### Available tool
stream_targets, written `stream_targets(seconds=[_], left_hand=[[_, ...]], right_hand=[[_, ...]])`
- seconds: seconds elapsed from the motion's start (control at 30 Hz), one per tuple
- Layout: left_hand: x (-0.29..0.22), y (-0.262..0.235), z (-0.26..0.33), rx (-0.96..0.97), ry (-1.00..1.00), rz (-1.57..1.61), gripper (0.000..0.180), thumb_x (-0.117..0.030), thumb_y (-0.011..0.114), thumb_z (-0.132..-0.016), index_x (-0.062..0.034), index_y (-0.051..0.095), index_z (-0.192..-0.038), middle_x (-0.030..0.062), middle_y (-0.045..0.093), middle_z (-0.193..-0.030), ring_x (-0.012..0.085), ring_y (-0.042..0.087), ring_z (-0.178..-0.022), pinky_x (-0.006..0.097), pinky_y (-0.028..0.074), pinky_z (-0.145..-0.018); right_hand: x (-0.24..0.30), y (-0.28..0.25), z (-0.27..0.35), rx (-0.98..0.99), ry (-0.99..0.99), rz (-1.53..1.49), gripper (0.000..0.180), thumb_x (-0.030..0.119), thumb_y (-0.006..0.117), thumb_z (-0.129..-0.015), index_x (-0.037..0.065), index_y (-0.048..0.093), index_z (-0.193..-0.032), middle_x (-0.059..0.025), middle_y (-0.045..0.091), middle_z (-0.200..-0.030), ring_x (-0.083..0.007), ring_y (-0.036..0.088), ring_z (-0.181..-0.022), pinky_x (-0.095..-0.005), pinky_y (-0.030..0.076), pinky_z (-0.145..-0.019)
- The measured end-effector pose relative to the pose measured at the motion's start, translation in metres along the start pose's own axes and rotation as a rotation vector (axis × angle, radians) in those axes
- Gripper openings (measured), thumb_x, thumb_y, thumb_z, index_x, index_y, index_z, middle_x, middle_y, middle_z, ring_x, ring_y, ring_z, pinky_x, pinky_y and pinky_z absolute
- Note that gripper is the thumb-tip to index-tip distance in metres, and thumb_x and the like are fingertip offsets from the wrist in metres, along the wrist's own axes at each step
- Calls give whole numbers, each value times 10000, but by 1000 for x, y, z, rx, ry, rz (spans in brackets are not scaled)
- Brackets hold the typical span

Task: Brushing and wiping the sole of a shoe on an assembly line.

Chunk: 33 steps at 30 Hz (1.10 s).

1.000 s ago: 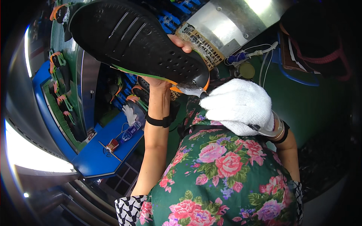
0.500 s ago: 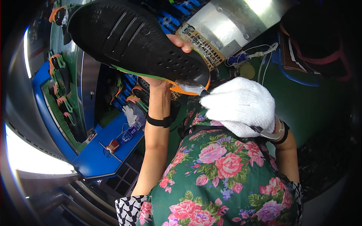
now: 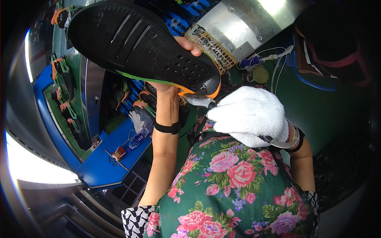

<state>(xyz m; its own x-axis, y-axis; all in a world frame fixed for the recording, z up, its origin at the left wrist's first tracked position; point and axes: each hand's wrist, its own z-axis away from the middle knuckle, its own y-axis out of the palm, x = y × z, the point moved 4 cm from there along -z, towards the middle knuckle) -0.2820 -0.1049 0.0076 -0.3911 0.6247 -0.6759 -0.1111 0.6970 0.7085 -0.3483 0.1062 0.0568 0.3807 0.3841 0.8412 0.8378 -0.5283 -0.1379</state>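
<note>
My left hand point(image 3: 165, 87), bare, is closed around the narrower half of a large shoe point(image 3: 131, 45), its black underside toward me. Fingertips show over its far edge; the palm is partly hidden behind it. The underside has long grooves and rows of small dimples, with green and orange material along the near edge. In a white knit glove, my right hand point(image 3: 250, 115) is closed on a brush point(image 3: 198, 99) whose handle is mostly hidden. The brush's pale grey end lies at the orange rim of the shoe's right end.
At left, more shoes with orange and green parts line a conveyor point(image 3: 69, 79). A blue shelf point(image 3: 107, 170) holds a bottle point(image 3: 138, 139) and a white glove point(image 3: 136, 120). A metal panel point(image 3: 242, 31) stands ahead, with a round container point(image 3: 260, 74) and cables nearby.
My right hand and the brush have moved slightly left and down, from the underside's end to the rim. The shoe has shifted a little left in my left hand.
</note>
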Motion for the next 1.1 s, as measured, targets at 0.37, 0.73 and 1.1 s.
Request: stream_targets(seconds=[0.37, 0.73, 1.1], left_hand=[[3, 13, -7, -18, -92, -95, 698, -612, 512, -982, 55, 650, -1137, 168, 655, -1090, 298, 636, -952, 485, 454, -952], [13, 2, -10, -35, -264, 34, 933, -851, 401, -907, -26, 594, -1297, 200, 662, -1068, 321, 643, -934, 481, 502, -877], [19, -7, -14, -81, -560, 155, 1344, -1025, 136, -732, 33, 443, -1502, 313, 681, -1126, 385, 737, -980, 492, 634, -840]], right_hand=[[-1, -9, -5, -13, 29, 41, 230, 31, 806, -721, 125, 780, -930, -48, 778, -1005, -244, 722, -833, -348, 583, -705], [-10, -14, -7, 133, -9, 23, 244, 44, 819, -743, 106, 788, -977, -56, 776, -989, -244, 723, -856, -330, 579, -705], [-19, -4, -9, 236, -149, 33, 251, 143, 798, -807, 107, 784, -1055, -69, 771, -1031, -236, 723, -871, -351, 593, -709]])
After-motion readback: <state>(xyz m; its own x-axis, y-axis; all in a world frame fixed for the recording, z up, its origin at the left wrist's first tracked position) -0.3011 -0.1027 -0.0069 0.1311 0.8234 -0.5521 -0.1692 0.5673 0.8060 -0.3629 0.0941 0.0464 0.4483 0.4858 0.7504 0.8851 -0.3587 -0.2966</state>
